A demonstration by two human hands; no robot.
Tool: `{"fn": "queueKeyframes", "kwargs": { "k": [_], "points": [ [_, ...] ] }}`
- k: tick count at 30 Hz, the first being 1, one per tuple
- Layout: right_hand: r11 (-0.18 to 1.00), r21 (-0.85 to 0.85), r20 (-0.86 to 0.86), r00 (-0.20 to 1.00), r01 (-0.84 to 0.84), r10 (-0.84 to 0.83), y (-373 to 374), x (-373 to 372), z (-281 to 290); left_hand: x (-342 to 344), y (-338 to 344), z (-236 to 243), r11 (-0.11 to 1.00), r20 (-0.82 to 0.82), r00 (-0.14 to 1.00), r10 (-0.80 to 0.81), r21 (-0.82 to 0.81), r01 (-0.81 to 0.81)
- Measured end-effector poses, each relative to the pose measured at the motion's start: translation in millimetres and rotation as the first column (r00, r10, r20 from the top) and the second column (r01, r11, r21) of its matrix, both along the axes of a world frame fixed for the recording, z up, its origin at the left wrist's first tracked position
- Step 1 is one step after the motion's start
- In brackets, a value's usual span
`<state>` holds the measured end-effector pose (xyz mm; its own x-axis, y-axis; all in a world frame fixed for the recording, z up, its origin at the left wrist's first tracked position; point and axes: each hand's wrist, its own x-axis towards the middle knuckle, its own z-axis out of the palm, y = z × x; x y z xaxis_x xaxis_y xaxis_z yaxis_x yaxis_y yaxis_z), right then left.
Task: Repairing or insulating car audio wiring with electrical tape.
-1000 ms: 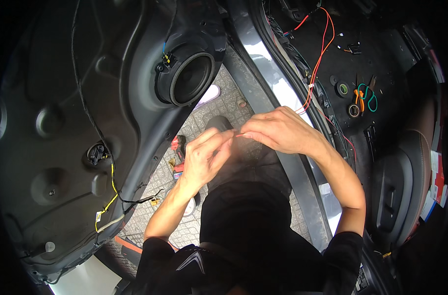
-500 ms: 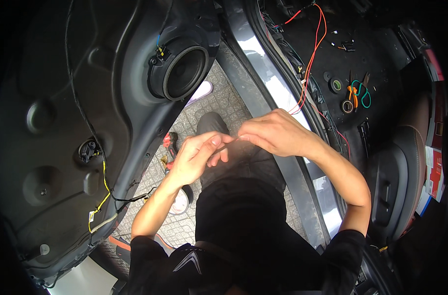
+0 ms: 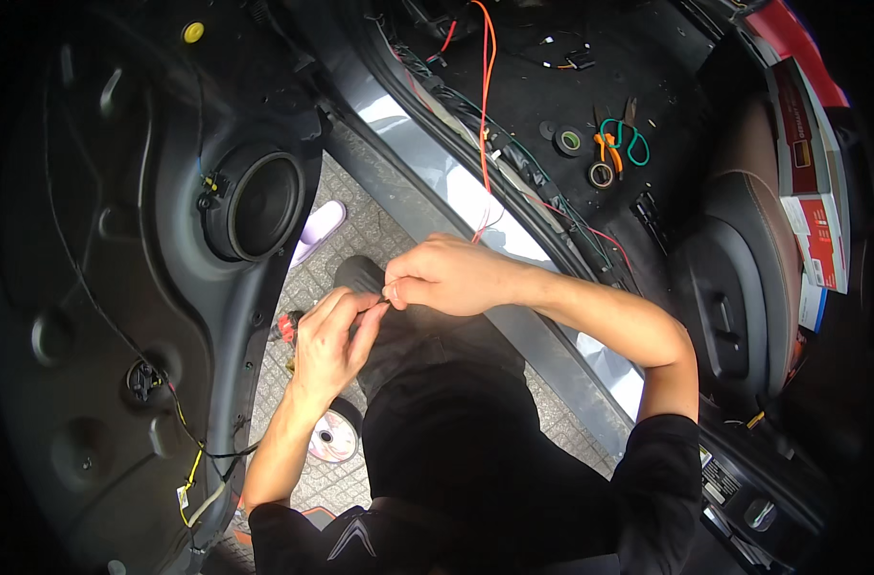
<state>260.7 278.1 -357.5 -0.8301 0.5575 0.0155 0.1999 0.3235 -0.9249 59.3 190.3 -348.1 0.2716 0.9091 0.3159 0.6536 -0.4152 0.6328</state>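
Here, hands: left hand [image 3: 329, 347], right hand [image 3: 448, 276] — both pinching 1 tiny dark piece [image 3: 385, 301]
Gap: open grey patterned paving [image 3: 365, 218] along curved black door edge [image 3: 233, 359]

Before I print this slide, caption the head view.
Left hand and right hand meet at a small dark piece beside a car door and its speaker.

Printed lettering [image 3: 821, 230] stands on a red-and-white box [image 3: 813, 182].

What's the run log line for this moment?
Left hand: pinching small dark piece | Right hand: pinching same piece | Identity: too small to tell | Left side: speaker in door panel
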Motion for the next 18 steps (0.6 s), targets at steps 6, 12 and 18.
{"fn": "queueKeyframes", "kwargs": {
  "k": [6,12,18],
  "points": [
    [0.996,-0.070,0.108,0.992,-0.054,0.061,3.3,-1.8,-6.6,1.3,-0.6,-13.7,0.988,-0.163,0.985,-0.064,0.125,0.085],
    [0.694,0.560,-0.243,0.890,0.453,-0.385,-6.1,28.3,2.2,7.5,2.3,-33.9,0.972,-0.145,0.984,0.106,-0.192,-0.134],
    [0.155,0.790,-0.099,0.373,0.593,-0.923,63.0,170.9,-55.5,19.6,2.1,-44.7,0.928,0.036,0.985,0.169,-0.343,-0.147]
  ]
}}
